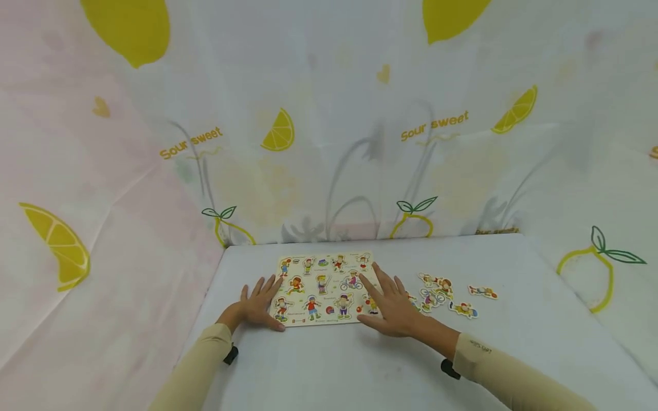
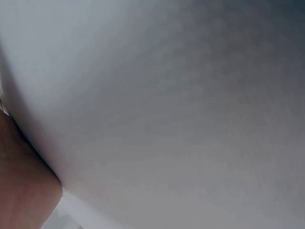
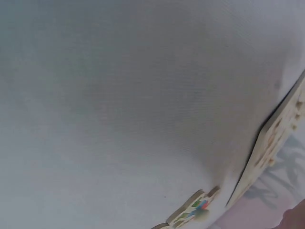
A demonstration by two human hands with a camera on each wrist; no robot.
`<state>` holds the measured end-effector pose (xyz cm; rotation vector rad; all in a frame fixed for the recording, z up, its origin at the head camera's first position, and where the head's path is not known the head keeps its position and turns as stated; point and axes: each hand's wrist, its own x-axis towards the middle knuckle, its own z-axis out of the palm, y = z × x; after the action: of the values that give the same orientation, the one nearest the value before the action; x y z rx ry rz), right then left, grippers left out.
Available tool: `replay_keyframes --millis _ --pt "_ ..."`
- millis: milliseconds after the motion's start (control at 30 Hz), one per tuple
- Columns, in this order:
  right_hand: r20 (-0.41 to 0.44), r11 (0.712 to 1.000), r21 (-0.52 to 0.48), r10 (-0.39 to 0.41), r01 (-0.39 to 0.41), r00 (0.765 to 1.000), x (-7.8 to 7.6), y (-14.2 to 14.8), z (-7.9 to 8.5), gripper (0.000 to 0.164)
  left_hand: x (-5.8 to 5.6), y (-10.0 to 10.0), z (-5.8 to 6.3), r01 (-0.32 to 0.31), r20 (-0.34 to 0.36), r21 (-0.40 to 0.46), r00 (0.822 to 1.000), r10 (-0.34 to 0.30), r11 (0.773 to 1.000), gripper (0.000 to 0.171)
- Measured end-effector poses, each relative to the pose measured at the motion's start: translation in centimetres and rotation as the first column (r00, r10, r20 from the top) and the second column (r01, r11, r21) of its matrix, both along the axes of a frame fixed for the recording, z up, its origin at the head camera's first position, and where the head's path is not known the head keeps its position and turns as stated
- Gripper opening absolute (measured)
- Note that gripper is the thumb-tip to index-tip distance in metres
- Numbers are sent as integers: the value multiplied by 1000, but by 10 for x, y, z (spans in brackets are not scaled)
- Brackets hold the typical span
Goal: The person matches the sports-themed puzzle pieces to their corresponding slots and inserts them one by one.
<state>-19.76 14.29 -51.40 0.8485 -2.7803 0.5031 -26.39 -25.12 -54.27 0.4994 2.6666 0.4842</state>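
Note:
A flat cream puzzle board (image 1: 303,295) printed with small sports figures lies on the white table. My left hand (image 1: 259,304) rests at its left edge, fingers spread and straight, thumb near the lower left corner. Over the right edge lies my right hand (image 1: 393,308), its fingers also spread, covering part of the figures there. Neither hand grips anything. Just right of that hand lie several loose puzzle pieces (image 1: 432,298) shaped like figures. In the right wrist view, the board (image 3: 267,148) and a loose piece (image 3: 193,210) show at the lower right.
Two loose pieces, a figure lying sideways (image 1: 483,291) and another figure (image 1: 464,309), sit apart farther right. A white cloth-covered table (image 1: 319,371) extends toward me. Behind it hangs a lemon-printed curtain (image 1: 319,188), with more fabric at both sides.

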Motion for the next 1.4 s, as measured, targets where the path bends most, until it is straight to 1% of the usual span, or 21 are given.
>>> replay_keyframes --millis 67,167,233,300,400,467,567,600,667,767,933,1067,1200,1233,1333,1400 --pt "25 1000 -4 -3 4 1000 2 5 -2 87 -2 -1 -5 -13 -12 -9 1000 13 1000 140" --pt "50 1000 29 -2 1 999 8 12 -9 87 0 -3 -16 -18 -6 -57 1000 18 998 141" --pt "53 999 41 -6 4 999 11 16 -13 86 2 -4 -19 -21 -11 -46 1000 21 999 141" --pt "44 999 54 -6 4 999 12 20 -16 86 2 -4 -18 -15 -12 -15 1000 15 1000 142" --pt "8 998 63 -9 9 1000 8 25 -15 84 -5 -3 -13 -13 -29 -4 1000 12 1000 142" --pt "-5 997 71 -11 11 1000 5 28 -13 84 -11 -4 -16 -9 -43 -11 999 8 1000 142" --pt "1 996 82 -23 23 1000 2 33 -9 84 -20 -5 -22 -7 -52 -40 999 5 999 142" --pt "2 996 85 -32 32 999 1 34 -8 85 -22 -4 -23 -8 -61 -26 998 6 1000 142" --pt "3 995 85 -49 48 999 -1 38 -8 85 -24 -4 -23 -10 -65 -25 998 8 1000 142" --pt "-10 993 93 -74 75 997 -3 41 -10 84 -22 -3 -20 -16 -61 -35 998 14 999 142" --pt "-17 987 127 -94 96 995 -1 45 -13 83 -14 -3 -19 -18 -23 -45 1000 17 999 142" --pt "-14 983 141 -115 115 993 1 46 -13 83 -8 -3 -17 -20 -20 -15 1000 20 1000 142" --pt "11 981 151 -126 122 992 1 50 -14 84 -8 -3 -14 -1 1 -44 1000 1 999 143" --pt "12 981 150 -125 122 992 1 51 -15 84 -8 -3 -12 5 1 -33 1000 -5 999 143" --pt "2 982 145 -126 124 992 2 54 -16 83 -9 -4 -11 11 -3 -51 1000 -11 999 143" --pt "-7 980 151 -131 131 991 5 57 -16 83 -8 -3 -11 13 -9 -35 1000 -13 999 142"
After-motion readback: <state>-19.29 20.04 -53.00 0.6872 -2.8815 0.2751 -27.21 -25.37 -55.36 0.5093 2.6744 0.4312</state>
